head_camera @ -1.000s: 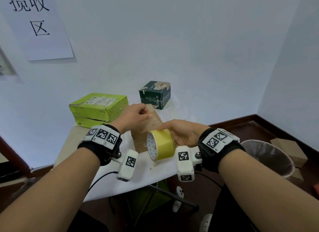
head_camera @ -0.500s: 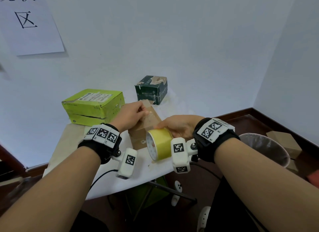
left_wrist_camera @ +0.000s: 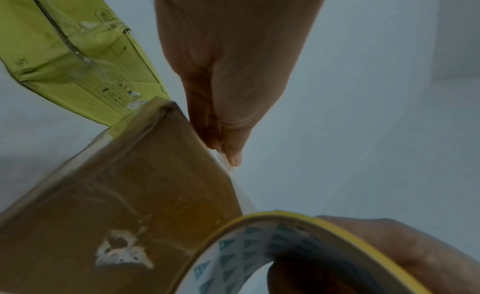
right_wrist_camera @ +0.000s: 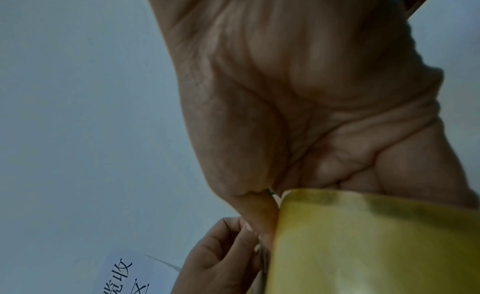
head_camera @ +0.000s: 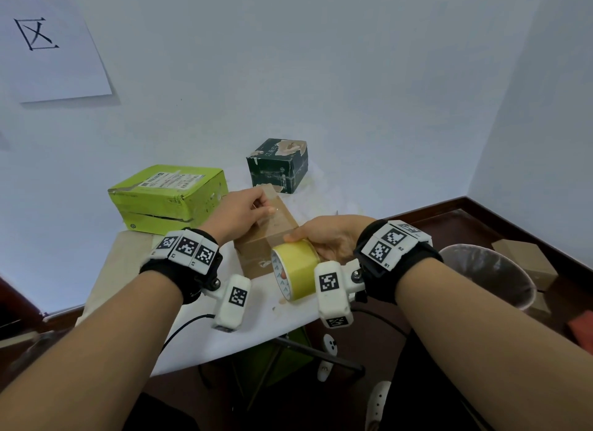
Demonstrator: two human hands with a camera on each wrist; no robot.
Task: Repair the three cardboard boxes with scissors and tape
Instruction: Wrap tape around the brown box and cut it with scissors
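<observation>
A brown cardboard box (head_camera: pixel 272 228) lies on the white table (head_camera: pixel 256 331) between my hands. My left hand (head_camera: pixel 264 206) pinches the end of a clear tape strip against the box's far top edge; the left wrist view shows the fingertips (left_wrist_camera: pixel 228 153) there and the strip (left_wrist_camera: pixel 246 196) running down to the roll. My right hand (head_camera: pixel 324 238) grips the yellow tape roll (head_camera: pixel 296 270) at the box's near end, its palm (right_wrist_camera: pixel 298 114) over the roll (right_wrist_camera: pixel 363 247). A lime-green box (head_camera: pixel 167 196) and a dark green box (head_camera: pixel 277 166) stand behind. No scissors are in view.
The table stands against a pale wall with a paper sign (head_camera: pixel 48 39). A lined waste bin (head_camera: pixel 487 276) stands on the floor to the right, with brown cartons (head_camera: pixel 526 260) behind it. Table legs and a cable show under the near edge.
Both hands keep their holds on the tape end and the roll. The roll has shifted only slightly at the box's near end, and my view has tilted a little.
</observation>
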